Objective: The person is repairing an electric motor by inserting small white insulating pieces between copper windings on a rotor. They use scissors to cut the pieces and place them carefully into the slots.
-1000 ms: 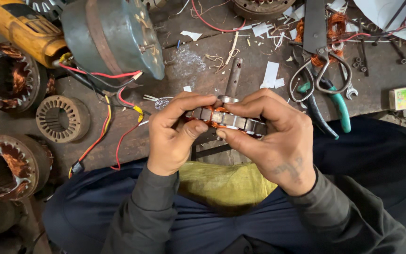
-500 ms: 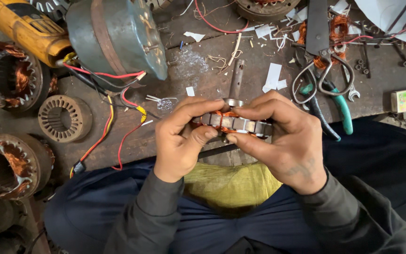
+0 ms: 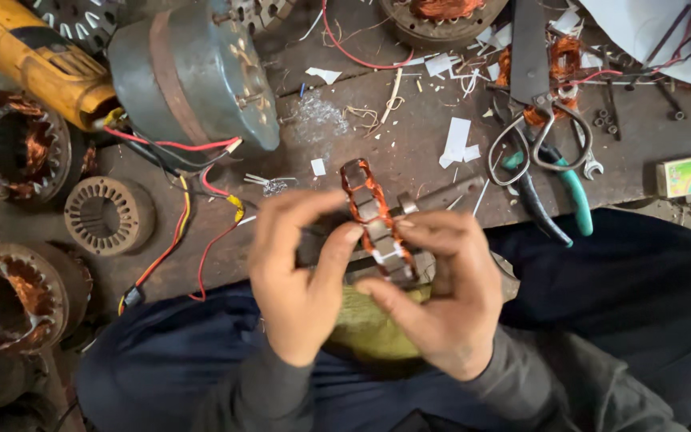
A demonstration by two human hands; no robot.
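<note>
**Workbench holding: motor parts and one stator in hand**

Dark wooden bench (image 3: pixel 409 152), scarred and littered with paper scraps and wire ends. Largest item: grey motor housing (image 3: pixel 189 72) at upper left, red, yellow and black leads trailing from it. Beside it, a yellow power tool (image 3: pixel 29 60), cut off by the frame edge. Wound stators at left, partly out of view. Scissors (image 3: pixel 537 120) and green-handled pliers (image 3: pixel 573 192) at right.

Small stator ring (image 3: pixel 376 224), steel laminations with copper windings, held tilted on edge above the lap. Left hand (image 3: pixel 297 280) and right hand (image 3: pixel 441 296) both pinch it, fingers closed on its rim; lower part hidden by fingers.
</note>
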